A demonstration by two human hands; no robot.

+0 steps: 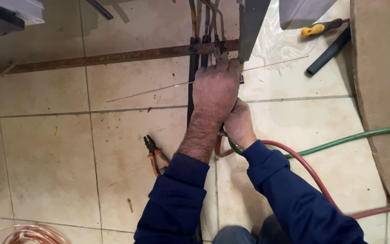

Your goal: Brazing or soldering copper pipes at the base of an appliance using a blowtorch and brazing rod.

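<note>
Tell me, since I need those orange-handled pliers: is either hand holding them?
No, the orange-handled pliers lie on the tiled floor beside the left forearm, apart from the left hand and right hand.

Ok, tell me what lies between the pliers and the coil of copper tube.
Only bare floor tiles lie between the pliers and the copper coil, in the head view.

At frame centre the left hand (215, 90) pinches a thin metal rod (154, 91) running across the tiled floor (46, 158), its grip closed. Just below it, the right hand (239, 124) clasps a fitting where red hose (312, 174) and green hose (353, 136) meet. Orange-handled pliers (154, 156) lie lower left.
</note>
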